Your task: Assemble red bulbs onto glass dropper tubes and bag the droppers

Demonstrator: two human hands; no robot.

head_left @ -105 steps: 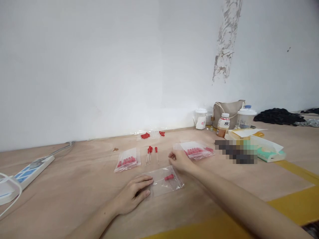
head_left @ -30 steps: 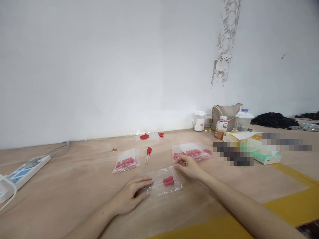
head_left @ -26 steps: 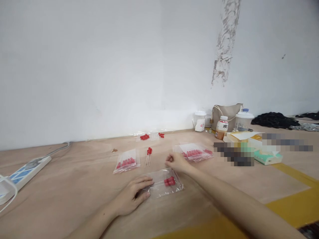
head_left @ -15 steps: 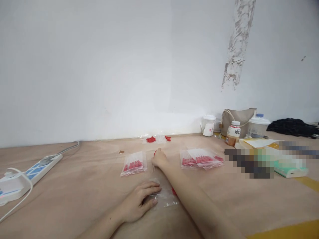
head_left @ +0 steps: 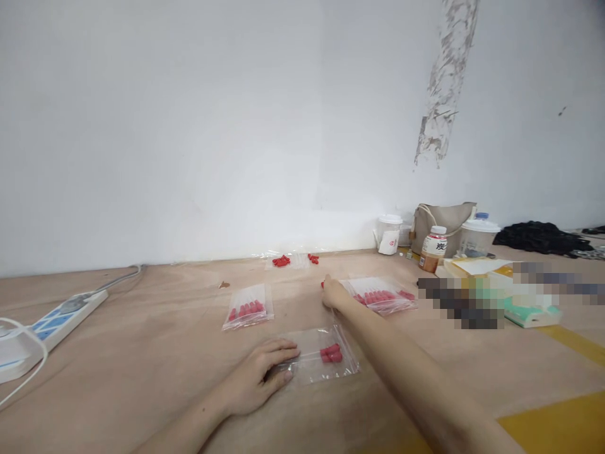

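My left hand (head_left: 262, 375) rests on the near table with fingers stretched out and the thumb apart, its fingertips on the left end of a clear zip bag (head_left: 305, 375). Inside that bag lie a few red-tipped thin white sticks (head_left: 331, 353), red ends to the right. Farther forward, my right hand (head_left: 334, 294) is closed around a red-tipped stick, whose red end (head_left: 323, 285) shows at the fingers. Just right of it are overlapping filled bags (head_left: 382, 296) of red-tipped sticks. Another filled bag (head_left: 248, 308) lies to the left.
Loose red pieces (head_left: 281, 260) lie on plastic by the wall. A power strip (head_left: 61, 328) with a white cable is at left. At right stand a lidded cup (head_left: 389, 234), a bottle (head_left: 433, 251), a grey bag (head_left: 444, 227) and a green-edged box (head_left: 532, 312).
My right hand has moved right, from the middle of the table to beside the overlapping bags, uncovering the red tips in the near bag. My left hand stays at the bag's left end.
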